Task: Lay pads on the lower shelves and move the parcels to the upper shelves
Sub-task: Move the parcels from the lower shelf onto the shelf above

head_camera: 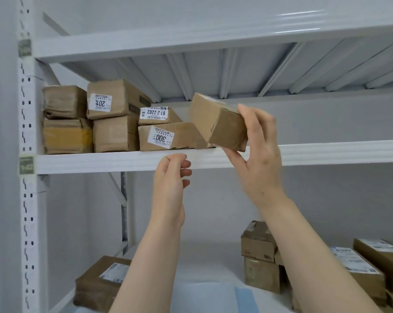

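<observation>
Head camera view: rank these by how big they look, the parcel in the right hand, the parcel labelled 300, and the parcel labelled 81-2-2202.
1. Parcel labelled 300 and the parcel in the right hand look alike; the held one is tilted and nearer, so no ranking.
2. Parcel labelled 81-2-2202, clearly smallest.

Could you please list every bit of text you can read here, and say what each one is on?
"201": label on upper box, upside down, cut off.
"81-2-2202": label on small box, upside down.
"300": label on flat box, upside down.
Post tags, lower-shelf parcel labels: too blurred.
</observation>
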